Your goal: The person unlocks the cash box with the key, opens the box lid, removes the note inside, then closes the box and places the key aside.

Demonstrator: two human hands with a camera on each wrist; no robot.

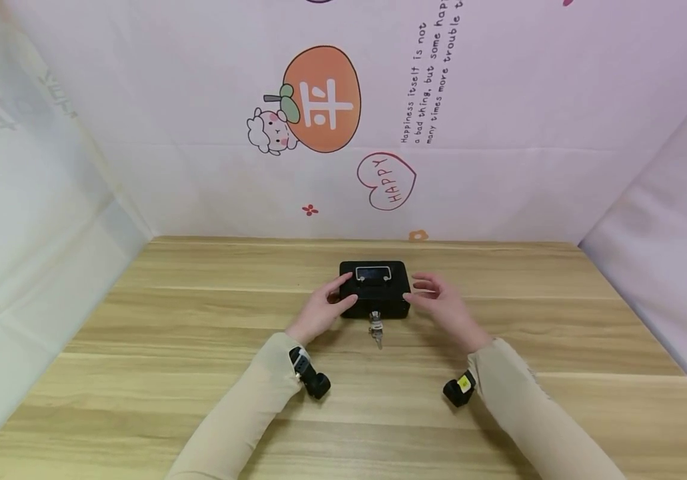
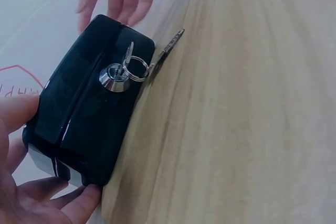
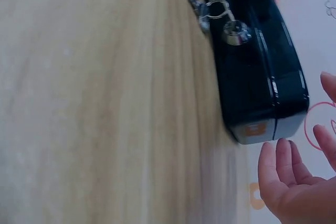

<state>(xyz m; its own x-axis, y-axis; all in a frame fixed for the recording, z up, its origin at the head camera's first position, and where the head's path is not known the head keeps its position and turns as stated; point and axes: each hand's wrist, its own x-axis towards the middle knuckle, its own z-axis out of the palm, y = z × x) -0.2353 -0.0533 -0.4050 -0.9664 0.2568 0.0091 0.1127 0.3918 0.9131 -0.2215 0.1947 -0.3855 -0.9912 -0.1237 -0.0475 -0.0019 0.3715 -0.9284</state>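
A small black cash box (image 1: 374,288) with a wire handle on its lid stands on the wooden table. Its round lock (image 2: 114,77) faces the person and carries a key ring (image 2: 137,68) with keys. My left hand (image 1: 321,312) holds the box at its left end, thumb by the lid and fingers bent against the side. Beside the right end is my right hand (image 1: 444,308), its fingers loosely spread. In the right wrist view, those fingertips (image 3: 284,150) sit just off the end of the box.
The wooden table (image 1: 379,420) reaches back to a pale printed cloth wall (image 1: 487,193). Further cloth hangs at the left (image 1: 37,253) and right (image 1: 679,200). A small black camera is strapped at each wrist.
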